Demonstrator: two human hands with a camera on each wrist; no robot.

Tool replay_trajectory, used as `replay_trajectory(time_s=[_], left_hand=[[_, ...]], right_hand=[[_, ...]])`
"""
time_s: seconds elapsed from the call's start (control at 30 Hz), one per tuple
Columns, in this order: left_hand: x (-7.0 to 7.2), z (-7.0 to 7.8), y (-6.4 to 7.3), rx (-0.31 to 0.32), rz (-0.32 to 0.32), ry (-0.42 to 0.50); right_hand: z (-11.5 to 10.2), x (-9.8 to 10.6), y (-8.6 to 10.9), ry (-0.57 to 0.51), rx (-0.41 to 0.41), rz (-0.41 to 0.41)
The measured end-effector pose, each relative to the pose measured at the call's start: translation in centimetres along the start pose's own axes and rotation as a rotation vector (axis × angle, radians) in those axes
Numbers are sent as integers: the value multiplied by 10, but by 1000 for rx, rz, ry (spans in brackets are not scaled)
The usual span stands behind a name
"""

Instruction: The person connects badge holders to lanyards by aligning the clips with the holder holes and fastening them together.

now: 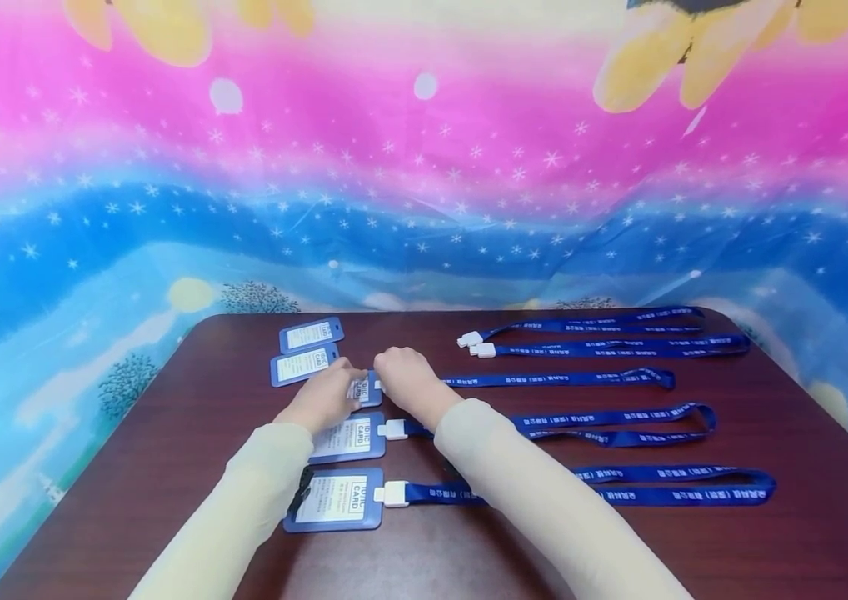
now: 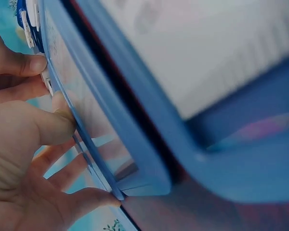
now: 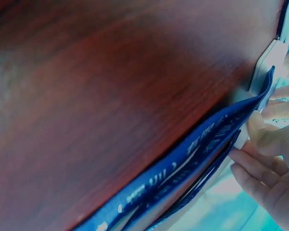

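My left hand [image 1: 326, 393] grips a blue-framed ID card holder [image 1: 375, 388] in the middle of a column of such holders, thumb and fingers along its edges. At that holder's slotted end, the thumb and fingers of my right hand [image 1: 411, 379] pinch the white clip [image 3: 241, 138] of a blue lanyard [image 1: 559, 380], which runs off to the right. The fingers mostly cover this clip in the head view. Nearer me lie two holders, a middle one [image 1: 349, 436] and a front one [image 1: 332, 500], each joined to a lanyard by a white clip.
Two loose card holders [image 1: 310, 335] lie at the back left of the dark wooden table [image 1: 192, 467]. Across from them at the back right are two lanyards [image 1: 611, 345] with white clips. A colourful printed cloth [image 1: 409, 183] hangs behind the table.
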State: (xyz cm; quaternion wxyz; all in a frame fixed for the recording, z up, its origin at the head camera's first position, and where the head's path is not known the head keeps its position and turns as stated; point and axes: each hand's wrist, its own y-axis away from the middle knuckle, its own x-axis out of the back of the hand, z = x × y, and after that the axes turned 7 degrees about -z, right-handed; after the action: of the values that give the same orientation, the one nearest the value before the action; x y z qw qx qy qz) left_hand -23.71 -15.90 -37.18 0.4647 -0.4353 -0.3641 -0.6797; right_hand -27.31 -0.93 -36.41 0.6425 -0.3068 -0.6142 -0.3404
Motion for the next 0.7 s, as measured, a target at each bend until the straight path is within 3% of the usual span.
replay_trajectory(time_s=[0.17,0.4,0.7], left_hand=[[4,-6,-2,0,-33,5],[4,-9,1,-5,-104,-38],[8,-13,-1,-75,-113,-112]], right_hand=[[-3,1,1,34,-9,-23],[-3,2,6,-58,-55,-116],[28,9,16,-152,3,-48]])
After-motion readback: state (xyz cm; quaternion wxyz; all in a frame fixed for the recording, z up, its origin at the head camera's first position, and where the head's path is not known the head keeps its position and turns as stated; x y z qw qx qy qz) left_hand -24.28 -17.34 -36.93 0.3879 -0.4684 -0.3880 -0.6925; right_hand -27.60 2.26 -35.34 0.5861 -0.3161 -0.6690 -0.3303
